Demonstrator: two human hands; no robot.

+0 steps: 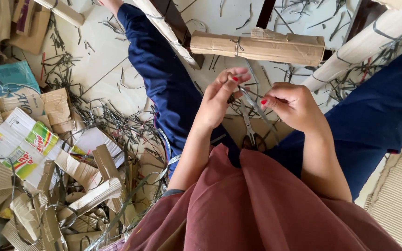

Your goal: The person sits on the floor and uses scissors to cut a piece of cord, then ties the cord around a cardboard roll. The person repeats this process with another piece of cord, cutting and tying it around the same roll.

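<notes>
Right now both hands sit close together over the lap: the left hand (217,95) is curled with fingertips pinched narrow on one end of a thin grey strap (257,108), and the right hand (294,103) is closed in a loose fist on the same strap a little further along, so the strap runs taut and short between them. Scissors (249,130) lie on the floor just below the hands, between the blue-trousered legs, blades pointing up toward the fingers. Likely risks: the strap looks stiff and narrow, so a slip of the pinch could snap it back at the fingers or let its edge cut the skin; a hand dropping down could land on the scissor tips. A rolled cardboard bundle (258,46) tied with strap lies just beyond the hands, touching nothing they hold, and a long pale cardboard roll (359,49) slants at the upper right. Room is tight: legs box the hands in left and right, the bundle closes the far side, the red garment (257,204) closes the near side. Left of the leg the floor (103,69) is littered with strap offcuts and a heap of flattened cardboard scraps (47,176), so loose ends could snag or be lost there. Open room is mostly straight up.
</notes>
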